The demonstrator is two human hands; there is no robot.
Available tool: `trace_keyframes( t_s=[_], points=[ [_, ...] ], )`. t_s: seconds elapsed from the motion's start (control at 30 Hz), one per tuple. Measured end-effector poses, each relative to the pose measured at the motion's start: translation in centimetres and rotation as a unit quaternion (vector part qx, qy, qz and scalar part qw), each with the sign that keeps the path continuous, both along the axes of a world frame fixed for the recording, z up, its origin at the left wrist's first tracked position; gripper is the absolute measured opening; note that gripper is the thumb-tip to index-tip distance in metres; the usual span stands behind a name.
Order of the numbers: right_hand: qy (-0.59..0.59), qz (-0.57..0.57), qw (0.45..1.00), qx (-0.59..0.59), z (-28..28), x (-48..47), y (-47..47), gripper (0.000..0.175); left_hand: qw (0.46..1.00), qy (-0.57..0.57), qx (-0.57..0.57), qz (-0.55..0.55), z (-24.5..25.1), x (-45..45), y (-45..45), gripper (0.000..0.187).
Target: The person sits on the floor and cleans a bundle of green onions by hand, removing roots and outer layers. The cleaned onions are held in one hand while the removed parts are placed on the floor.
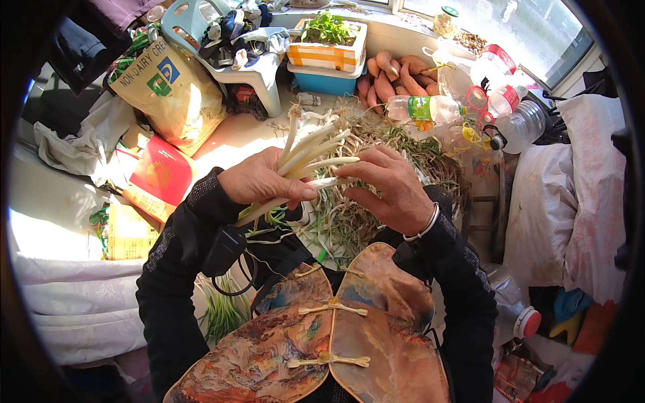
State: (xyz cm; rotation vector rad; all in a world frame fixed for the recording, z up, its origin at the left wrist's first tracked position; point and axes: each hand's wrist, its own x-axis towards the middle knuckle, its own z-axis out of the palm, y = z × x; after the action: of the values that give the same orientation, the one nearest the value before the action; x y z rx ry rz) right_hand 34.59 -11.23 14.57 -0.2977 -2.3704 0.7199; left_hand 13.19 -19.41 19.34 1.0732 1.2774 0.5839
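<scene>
My left hand [262, 177] is closed around a bunch of green onions [307, 148]. Their pale white stalks fan out to the upper right, and root tufts show at some ends. Below the fist, green leaves hang down over my lap. My right hand [390, 189], with a silver bangle at the wrist, has its fingers and thumb on the end of one white stalk [330, 182]. Under both hands spreads a heap of dry, tangled onion leaves and roots [347, 216] on the floor. More green onions [224, 307] lie beside my left arm, with green tops showing.
Sweet potatoes [393, 75] are piled by the wall, near a planter box [327, 45]. Plastic bottles [426, 108] lie at the right, before white sacks [544, 201]. A paper sack [171, 95], a plastic chair [247, 70] and a red box [158, 174] stand at the left.
</scene>
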Motion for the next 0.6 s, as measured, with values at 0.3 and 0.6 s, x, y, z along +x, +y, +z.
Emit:
trace_keyframes(
  t_s=[0.3, 0.6],
  points=[
    [-0.024, 0.080, 0.996, -0.009, 0.27, -0.22, 0.15, 0.012, 1.000, -0.019, -0.016, -0.020, 0.42, 0.50, -0.09, 0.019],
    [-0.027, 0.064, 0.997, 0.022, 0.51, -0.46, -0.75, 0.006, 0.999, -0.021, -0.036, -0.021, 0.27, 0.48, -0.11, 0.016]
  ],
)
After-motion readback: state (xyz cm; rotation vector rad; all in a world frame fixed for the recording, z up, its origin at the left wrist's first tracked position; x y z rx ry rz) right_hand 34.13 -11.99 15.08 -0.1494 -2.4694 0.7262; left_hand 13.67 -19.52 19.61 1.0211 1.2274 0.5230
